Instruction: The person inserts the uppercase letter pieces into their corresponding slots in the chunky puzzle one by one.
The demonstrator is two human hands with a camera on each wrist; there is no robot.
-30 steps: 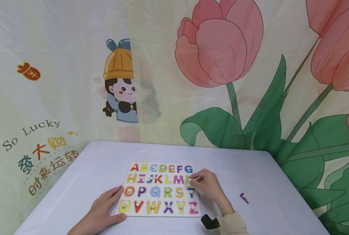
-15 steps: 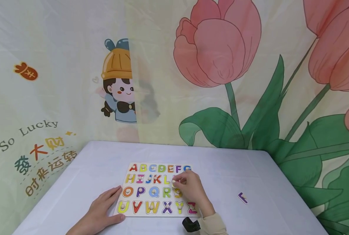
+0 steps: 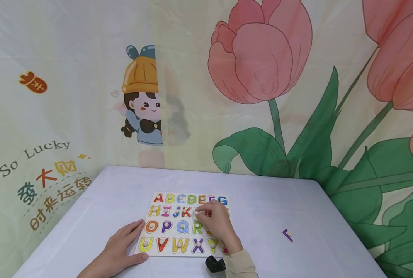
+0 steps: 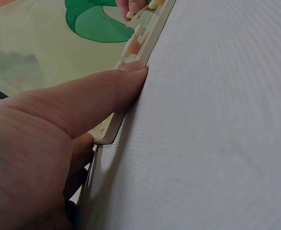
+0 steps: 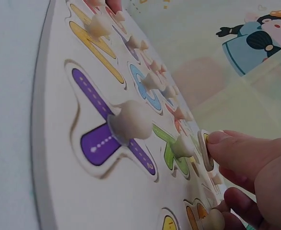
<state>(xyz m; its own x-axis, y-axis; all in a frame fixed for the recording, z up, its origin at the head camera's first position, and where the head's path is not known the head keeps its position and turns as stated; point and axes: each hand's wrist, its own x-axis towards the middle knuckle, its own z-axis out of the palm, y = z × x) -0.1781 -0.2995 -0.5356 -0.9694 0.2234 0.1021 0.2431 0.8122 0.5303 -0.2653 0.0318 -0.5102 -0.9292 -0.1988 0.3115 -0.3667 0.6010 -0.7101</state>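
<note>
A white alphabet puzzle board lies on the table, its colourful letter pieces fitted with round knobs. My left hand rests at its left front corner, fingers stretched along the side; in the left wrist view the thumb presses on the board's edge. Over the second row, just right of the K, my right hand pinches a small letter piece between thumb and fingertips. That piece is tilted and shows a yellowish face, but its letter is mostly hidden. The fingers cover part of the rows beneath them.
A loose purple F piece lies on the white tablecloth, to the right of the board. Behind the table hangs a printed curtain with tulips and a cartoon figure. A black wrist device sits at the right cuff.
My right hand has moved left along the second row, from the N place past the M, still pinching the piece. The left hand stays at the board's corner.
</note>
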